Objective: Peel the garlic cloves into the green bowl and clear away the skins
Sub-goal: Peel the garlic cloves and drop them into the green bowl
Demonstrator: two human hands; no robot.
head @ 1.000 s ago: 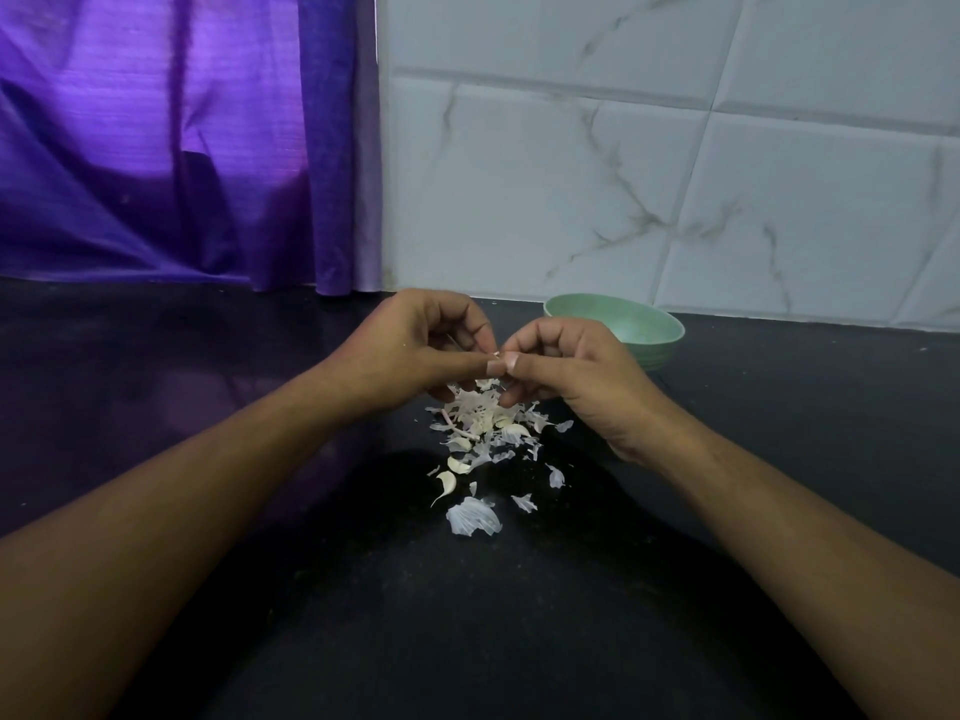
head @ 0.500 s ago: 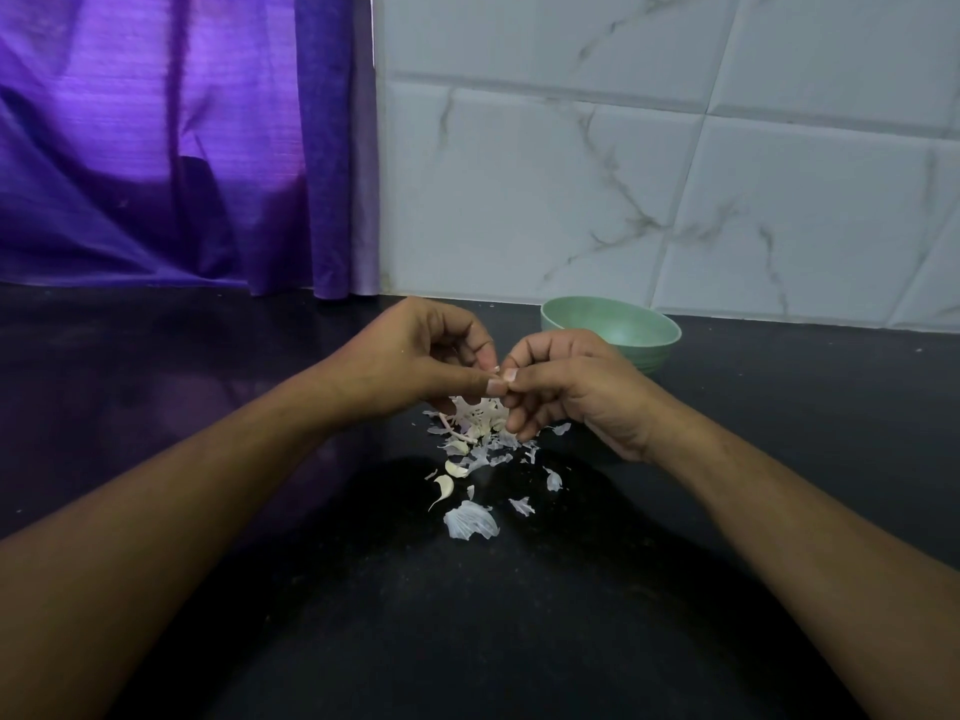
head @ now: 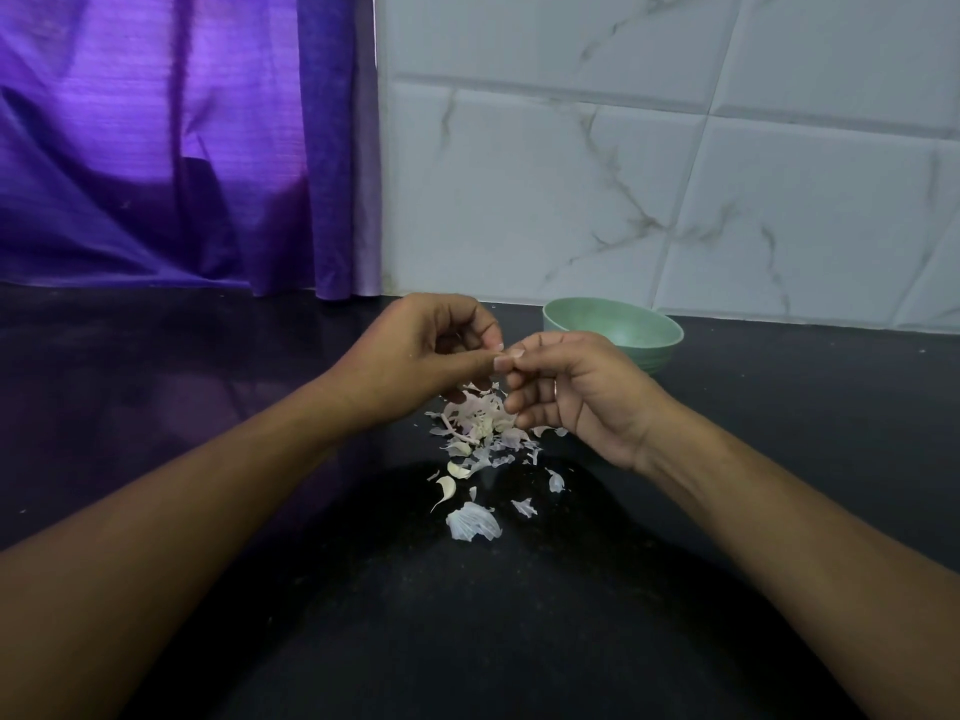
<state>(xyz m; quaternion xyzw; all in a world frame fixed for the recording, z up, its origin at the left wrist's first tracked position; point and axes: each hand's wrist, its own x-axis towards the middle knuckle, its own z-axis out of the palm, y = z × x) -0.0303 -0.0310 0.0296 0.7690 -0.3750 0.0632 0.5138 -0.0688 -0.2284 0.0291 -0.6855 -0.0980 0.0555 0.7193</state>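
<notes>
My left hand and my right hand meet fingertip to fingertip above the black counter, fingers curled. They pinch a small garlic clove between them; it is almost wholly hidden by the fingers. Right below lies a pile of pale garlic skins, with more scraps and a larger papery skin nearer me. A small whitish clove-like piece lies beside the scraps. The green bowl stands just behind my right hand, by the wall; its contents are not visible.
White marble-look tiles back the counter on the right. A purple curtain hangs at the back left down to the counter.
Both hands have risen slightly and stay joined at the fingertips. The right hand's fingers have loosened below the pinch. The pile of skins shows more.
</notes>
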